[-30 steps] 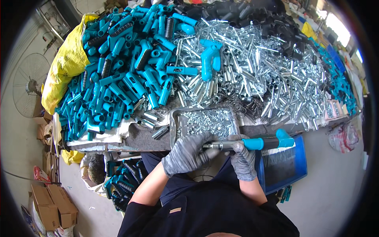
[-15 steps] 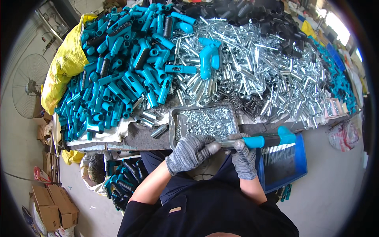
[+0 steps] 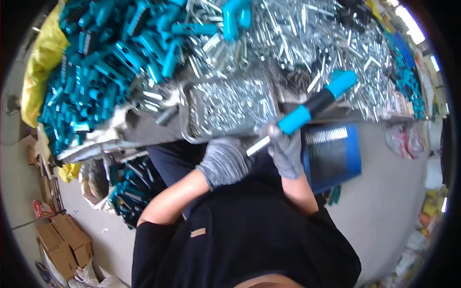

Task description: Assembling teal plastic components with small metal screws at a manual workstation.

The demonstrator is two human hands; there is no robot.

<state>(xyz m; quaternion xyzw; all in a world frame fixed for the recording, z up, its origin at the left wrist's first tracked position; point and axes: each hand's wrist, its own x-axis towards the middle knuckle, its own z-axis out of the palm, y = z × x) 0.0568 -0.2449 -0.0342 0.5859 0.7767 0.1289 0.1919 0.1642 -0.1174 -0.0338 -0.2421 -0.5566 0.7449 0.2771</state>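
Observation:
My right hand (image 3: 286, 153), in a grey glove, is closed around the lower part of a tubular handle (image 3: 318, 102) with teal ends, a black middle and a bare metal rod. The handle slants up to the right, and its rod points down-left. Close to the rod's lower end is my left hand (image 3: 225, 162), in a striped grey glove. Its fingers are curled inward, and what they hold is hidden. Just beyond both hands, a metal tray (image 3: 185, 117) of small shiny metal parts sits at the table's edge.
Teal plastic handles (image 3: 125, 55) are heaped at the left of the table, beside a yellow sack (image 3: 45, 62). Loose metal tubes (image 3: 297, 43) pile up at centre and right. A blue bin (image 3: 355, 151) stands at lower right; cardboard boxes (image 3: 62, 240) sit on the floor at left.
The handle has swung from nearly level to a steep slant, its teal end rising. My left hand has moved off the rod's end. The whole view has shifted, with the table now higher in it.

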